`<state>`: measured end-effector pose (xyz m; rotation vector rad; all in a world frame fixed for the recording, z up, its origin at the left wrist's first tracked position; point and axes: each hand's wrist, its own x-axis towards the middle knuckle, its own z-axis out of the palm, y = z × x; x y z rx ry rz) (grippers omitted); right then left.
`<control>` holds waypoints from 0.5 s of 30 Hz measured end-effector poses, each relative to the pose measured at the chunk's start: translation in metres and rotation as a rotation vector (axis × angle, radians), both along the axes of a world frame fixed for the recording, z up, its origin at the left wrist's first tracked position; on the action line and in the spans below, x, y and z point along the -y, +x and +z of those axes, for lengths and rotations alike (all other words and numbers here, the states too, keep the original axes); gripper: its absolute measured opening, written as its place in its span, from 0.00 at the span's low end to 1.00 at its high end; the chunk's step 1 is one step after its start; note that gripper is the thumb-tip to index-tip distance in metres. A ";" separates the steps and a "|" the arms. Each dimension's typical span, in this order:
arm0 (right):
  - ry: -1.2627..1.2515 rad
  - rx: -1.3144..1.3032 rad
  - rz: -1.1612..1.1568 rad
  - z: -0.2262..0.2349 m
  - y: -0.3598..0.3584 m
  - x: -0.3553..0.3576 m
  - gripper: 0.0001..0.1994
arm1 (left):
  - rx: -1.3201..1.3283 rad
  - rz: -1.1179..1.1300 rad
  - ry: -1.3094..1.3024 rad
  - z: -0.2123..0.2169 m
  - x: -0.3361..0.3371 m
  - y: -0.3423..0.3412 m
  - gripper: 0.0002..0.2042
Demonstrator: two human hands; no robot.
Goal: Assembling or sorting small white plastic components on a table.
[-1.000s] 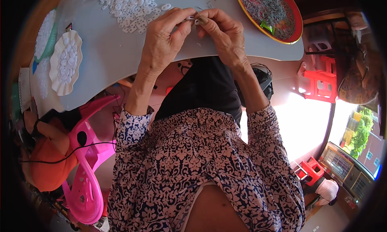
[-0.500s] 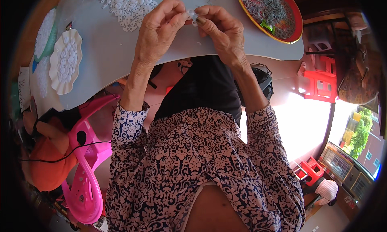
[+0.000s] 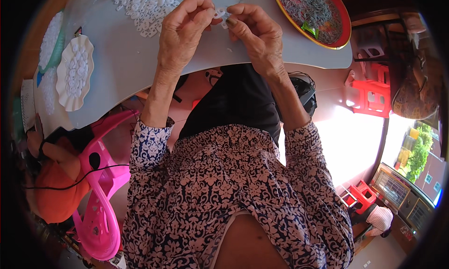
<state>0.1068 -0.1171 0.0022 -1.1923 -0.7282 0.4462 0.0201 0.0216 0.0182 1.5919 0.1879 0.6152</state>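
My left hand (image 3: 183, 32) pinches a small white plastic piece (image 3: 219, 13) with a hole in it between thumb and fingertips. Facing it, my right hand (image 3: 258, 37) has thumb and forefinger pressed together by the same piece. What those right fingertips grip is too small to make out. Both hands are raised over the grey table (image 3: 210, 54), close to its near edge. Beyond my left hand lies a loose pile of similar white pieces (image 3: 148, 7). Right of my right hand, a round red tray (image 3: 347, 25) bears a heap of thin grey metal bits (image 3: 315, 9).
A cream scalloped dish (image 3: 61, 84) with white pieces stands at the table's left, by a green container (image 3: 61, 47) of more white pieces. A person in orange (image 3: 61, 189) sits by a pink chair (image 3: 100, 222) at left. Red stools (image 3: 374, 98) stand right.
My fingertips have parted slightly, and more of the white piece shows between them. The hands otherwise stay in nearly the same place.
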 end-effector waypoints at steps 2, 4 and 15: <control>0.002 -0.005 -0.002 0.001 -0.001 0.001 0.11 | 0.024 0.000 -0.029 0.001 0.003 0.001 0.05; 0.004 -0.011 -0.006 0.001 -0.001 0.001 0.11 | 0.011 0.019 -0.019 0.001 0.004 0.002 0.04; 0.019 0.022 -0.062 0.000 -0.003 0.001 0.10 | -0.045 0.018 0.171 0.009 0.008 0.001 0.06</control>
